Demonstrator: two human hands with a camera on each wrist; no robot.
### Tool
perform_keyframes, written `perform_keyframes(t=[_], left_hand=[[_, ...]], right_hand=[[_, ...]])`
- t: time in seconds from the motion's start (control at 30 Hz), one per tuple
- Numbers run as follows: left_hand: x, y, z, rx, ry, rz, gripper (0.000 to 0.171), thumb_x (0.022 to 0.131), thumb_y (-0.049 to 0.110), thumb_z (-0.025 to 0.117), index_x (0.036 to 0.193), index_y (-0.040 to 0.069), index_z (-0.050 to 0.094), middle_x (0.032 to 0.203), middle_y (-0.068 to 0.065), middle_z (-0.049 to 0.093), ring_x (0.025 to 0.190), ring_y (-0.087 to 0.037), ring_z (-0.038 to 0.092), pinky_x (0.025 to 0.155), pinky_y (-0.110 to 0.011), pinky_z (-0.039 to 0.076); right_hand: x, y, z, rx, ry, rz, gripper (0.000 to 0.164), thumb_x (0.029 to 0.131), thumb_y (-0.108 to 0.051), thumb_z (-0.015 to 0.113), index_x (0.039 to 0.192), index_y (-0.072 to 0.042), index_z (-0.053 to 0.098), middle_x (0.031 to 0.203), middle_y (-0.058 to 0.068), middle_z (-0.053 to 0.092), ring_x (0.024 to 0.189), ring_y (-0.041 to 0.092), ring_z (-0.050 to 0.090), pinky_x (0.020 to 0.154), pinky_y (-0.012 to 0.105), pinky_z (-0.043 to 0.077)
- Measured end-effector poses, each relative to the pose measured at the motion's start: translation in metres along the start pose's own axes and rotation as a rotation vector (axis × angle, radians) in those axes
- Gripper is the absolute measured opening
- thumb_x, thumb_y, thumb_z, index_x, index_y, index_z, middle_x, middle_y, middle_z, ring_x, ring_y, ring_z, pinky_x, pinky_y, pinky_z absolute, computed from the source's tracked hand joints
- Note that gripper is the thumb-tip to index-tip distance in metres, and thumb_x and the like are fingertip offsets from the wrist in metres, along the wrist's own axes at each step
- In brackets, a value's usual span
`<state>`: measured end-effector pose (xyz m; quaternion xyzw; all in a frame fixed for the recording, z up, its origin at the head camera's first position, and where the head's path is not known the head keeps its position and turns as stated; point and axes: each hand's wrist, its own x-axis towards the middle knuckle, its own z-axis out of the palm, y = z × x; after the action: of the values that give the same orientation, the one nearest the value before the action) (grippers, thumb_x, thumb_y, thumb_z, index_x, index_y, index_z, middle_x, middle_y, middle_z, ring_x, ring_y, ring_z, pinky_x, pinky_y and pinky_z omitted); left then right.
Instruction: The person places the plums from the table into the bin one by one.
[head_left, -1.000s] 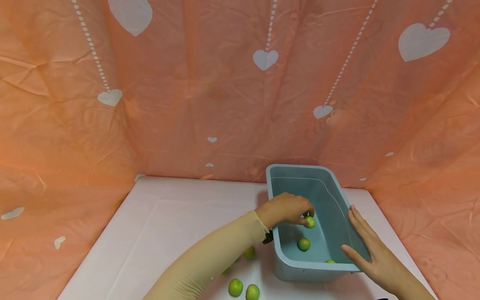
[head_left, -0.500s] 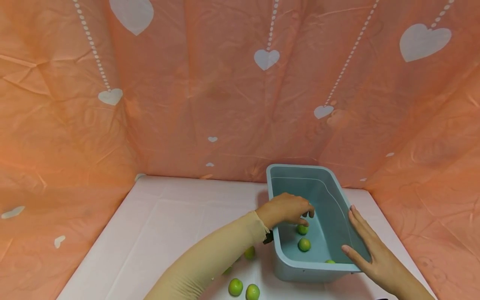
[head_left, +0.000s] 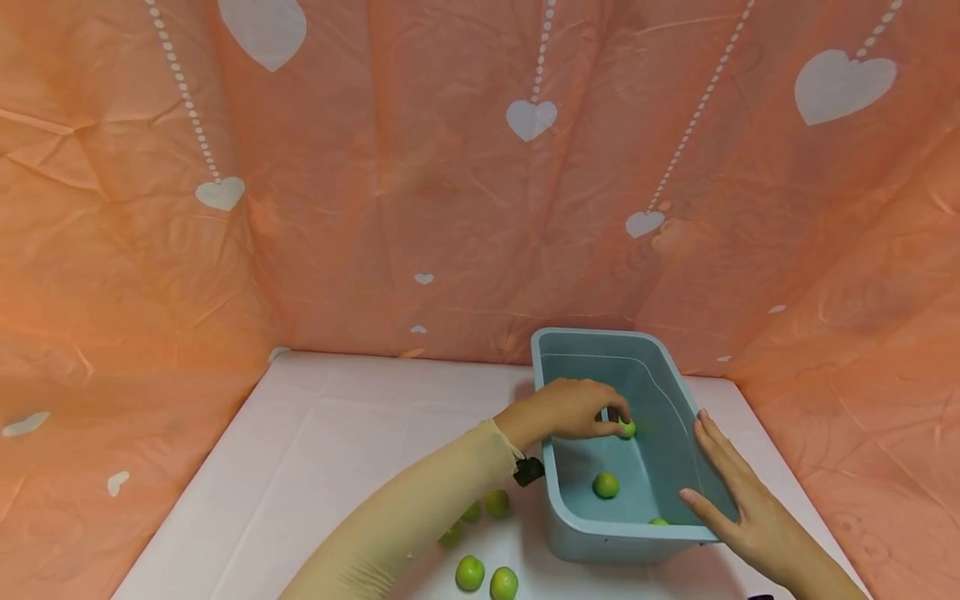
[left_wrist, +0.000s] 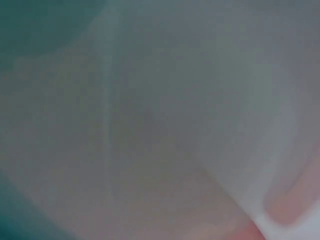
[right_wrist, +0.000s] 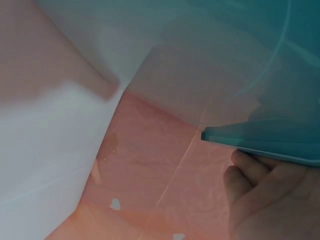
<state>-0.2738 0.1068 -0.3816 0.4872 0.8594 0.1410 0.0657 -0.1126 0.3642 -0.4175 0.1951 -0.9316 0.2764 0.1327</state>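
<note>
My left hand [head_left: 573, 408] reaches over the left rim into a grey-blue plastic bin [head_left: 551, 483]. Its thumb and forefinger pinch a small green lime [head_left: 628, 428] inside the bin. Closer to the front, a second lime [head_left: 606, 485] lies on the bin floor, and the top of another lime [head_left: 659, 522] shows by the front wall. My right hand [head_left: 750, 504] rests on the bin's right rim near the front corner, fingers extended and thumb spread. In the right wrist view, the fingers [right_wrist: 245, 175] touch the rim's edge. The left wrist view is blurred.
Several limes [head_left: 470, 573] lie on the white tabletop [head_left: 337, 442] left of the bin, some partly behind the left sleeve [head_left: 420, 508]. An orange cloth with hearts [head_left: 450, 208] hangs around the back and sides. A black wrist device [head_left: 528, 472] sits beside the left rim.
The left hand's fingers opened half a second ago, with a lime below them; now they pinch a lime slightly farther back and right. The right hand stays on the rim.
</note>
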Motion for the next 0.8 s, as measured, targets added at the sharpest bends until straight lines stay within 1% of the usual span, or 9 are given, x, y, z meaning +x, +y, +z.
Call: perform_keyframes(t=[0.1, 0.2, 0.3, 0.47, 0.53, 0.67, 0.8], left_hand=[[-0.007, -0.006, -0.006, -0.052, 0.024, 0.030, 0.027, 0.107, 0.041, 0.067, 0.130, 0.029, 0.075, 0.117, 0.018, 0.069, 0.108, -0.003, 0.067, 0.086, -0.019, 0.049], [-0.017, -0.010, -0.013, -0.078, 0.048, 0.043, 0.027, 0.108, 0.038, 0.067, 0.132, 0.027, 0.074, 0.119, 0.016, 0.070, 0.113, -0.006, 0.068, 0.088, -0.019, 0.050], [-0.029, -0.014, -0.019, -0.088, 0.077, 0.044, 0.028, 0.108, 0.039, 0.067, 0.132, 0.027, 0.074, 0.122, 0.016, 0.069, 0.111, -0.002, 0.067, 0.089, -0.019, 0.051], [-0.054, -0.023, -0.027, -0.112, 0.128, 0.036, 0.028, 0.107, 0.039, 0.068, 0.133, 0.028, 0.074, 0.126, 0.016, 0.068, 0.108, 0.003, 0.065, 0.088, -0.020, 0.052], [-0.064, -0.027, -0.029, -0.134, 0.152, 0.037, 0.028, 0.107, 0.036, 0.069, 0.133, 0.027, 0.074, 0.125, 0.014, 0.068, 0.105, 0.001, 0.066, 0.088, -0.020, 0.053], [-0.082, -0.035, -0.033, -0.175, 0.210, 0.047, 0.028, 0.106, 0.032, 0.071, 0.133, 0.023, 0.074, 0.125, 0.010, 0.069, 0.108, -0.006, 0.068, 0.092, -0.025, 0.055], [-0.096, -0.039, -0.038, -0.171, 0.257, 0.044, 0.029, 0.106, 0.030, 0.072, 0.133, 0.020, 0.074, 0.129, 0.006, 0.069, 0.115, -0.013, 0.067, 0.096, -0.031, 0.055]], right_hand=[[0.000, 0.000, -0.001, -0.008, -0.006, 0.012, 0.094, 0.099, -0.017, 0.076, 0.173, -0.013, 0.019, 0.180, 0.002, 0.008, 0.157, -0.010, -0.003, 0.111, 0.001, 0.002], [0.000, 0.000, -0.001, -0.012, -0.002, 0.010, 0.094, 0.098, -0.017, 0.077, 0.173, -0.012, 0.019, 0.180, 0.002, 0.009, 0.157, -0.010, -0.003, 0.111, 0.002, 0.002], [0.000, 0.000, 0.000, -0.009, 0.005, 0.004, 0.094, 0.098, -0.016, 0.078, 0.172, -0.012, 0.021, 0.180, 0.002, 0.010, 0.157, -0.010, -0.002, 0.112, 0.002, 0.002], [-0.001, 0.000, 0.002, -0.004, 0.007, 0.005, 0.095, 0.097, -0.016, 0.078, 0.172, -0.012, 0.021, 0.180, 0.001, 0.010, 0.158, -0.009, -0.001, 0.112, 0.002, 0.003], [-0.001, 0.000, 0.002, -0.003, 0.003, 0.010, 0.095, 0.098, -0.017, 0.078, 0.173, -0.013, 0.020, 0.180, 0.001, 0.009, 0.158, -0.010, -0.002, 0.111, 0.002, 0.003], [-0.001, 0.000, 0.001, -0.006, -0.006, 0.020, 0.095, 0.099, -0.017, 0.077, 0.173, -0.014, 0.019, 0.180, 0.001, 0.008, 0.157, -0.011, -0.003, 0.110, 0.001, 0.002], [0.000, 0.000, 0.000, -0.015, -0.005, 0.019, 0.094, 0.099, -0.018, 0.077, 0.173, -0.013, 0.019, 0.180, 0.001, 0.008, 0.157, -0.011, -0.003, 0.110, 0.001, 0.002]])
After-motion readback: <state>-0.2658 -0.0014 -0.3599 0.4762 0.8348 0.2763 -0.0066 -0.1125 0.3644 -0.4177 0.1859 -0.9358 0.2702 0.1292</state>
